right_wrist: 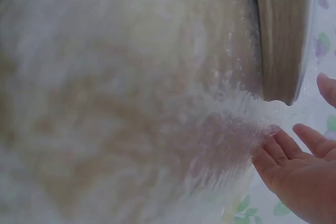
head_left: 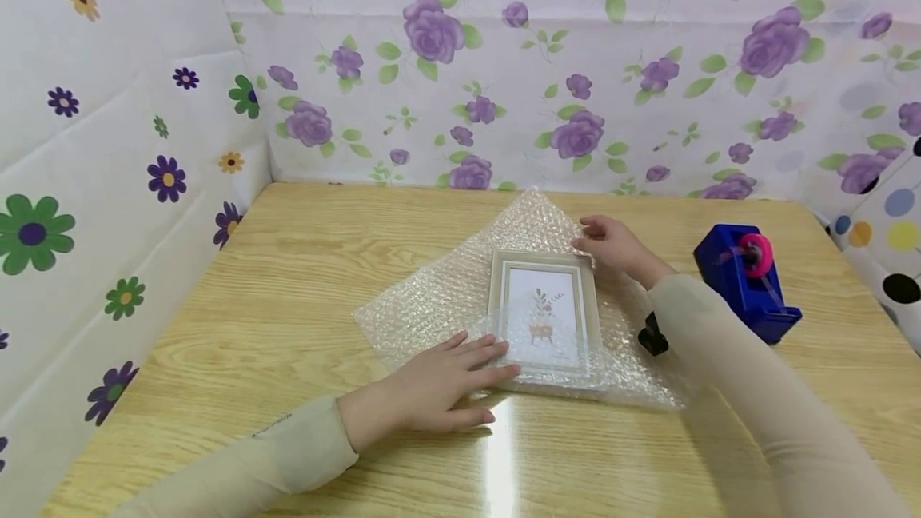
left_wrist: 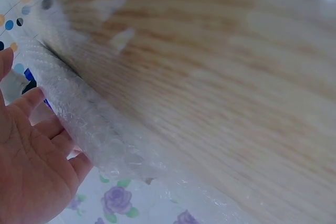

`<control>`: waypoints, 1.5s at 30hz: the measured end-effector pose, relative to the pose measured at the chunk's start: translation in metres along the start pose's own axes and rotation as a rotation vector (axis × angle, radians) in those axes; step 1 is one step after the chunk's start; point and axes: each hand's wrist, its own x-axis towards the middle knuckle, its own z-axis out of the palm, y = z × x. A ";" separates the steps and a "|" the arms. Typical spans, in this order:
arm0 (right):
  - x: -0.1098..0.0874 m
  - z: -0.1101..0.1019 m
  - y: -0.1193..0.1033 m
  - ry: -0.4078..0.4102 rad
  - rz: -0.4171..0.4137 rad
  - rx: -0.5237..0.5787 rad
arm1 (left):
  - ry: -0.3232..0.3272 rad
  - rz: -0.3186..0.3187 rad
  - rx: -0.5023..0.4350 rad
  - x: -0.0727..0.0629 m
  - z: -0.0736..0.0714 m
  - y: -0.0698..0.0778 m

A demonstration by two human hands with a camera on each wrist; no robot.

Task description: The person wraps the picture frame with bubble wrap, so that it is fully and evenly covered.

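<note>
A picture frame (head_left: 496,286) with a light beige border and a plant print lies face up on a sheet of bubble wrap (head_left: 432,302). A fold of the wrap covers the frame's lower part. My left hand (head_left: 439,386) rests with spread fingers on this fold, at the frame's lower left corner. At the frame's upper right corner, my right hand (head_left: 612,246) touches the bubble wrap (right_wrist: 226,140). Its fingers (right_wrist: 278,148) look nearly straight in the right wrist view, tips against the sheet, the thumb apart from them.
To the right, beside the right forearm, stands a blue tape dispenser (head_left: 748,286) with a pink-cored roll. A small black object (head_left: 652,334) shows by the right sleeve. Flowered sheeting (head_left: 504,62) hangs behind the wooden table (head_left: 288,262) and along its left side.
</note>
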 end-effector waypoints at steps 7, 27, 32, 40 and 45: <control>-0.002 -0.006 -0.011 0.057 -0.048 -0.009 | 0.008 -0.009 -0.008 0.000 -0.001 0.001; 0.009 0.008 -0.040 0.108 -0.084 -0.030 | 0.018 0.003 -0.001 0.001 0.000 0.000; 0.004 0.007 -0.045 0.136 -0.102 -0.049 | 0.025 0.006 0.007 0.002 0.001 0.000; -0.008 0.001 -0.042 0.054 -0.161 -0.048 | 0.024 0.003 0.024 0.000 0.001 0.000; -0.016 0.003 -0.035 -0.005 -0.217 -0.056 | 0.021 0.000 0.023 0.000 0.002 0.001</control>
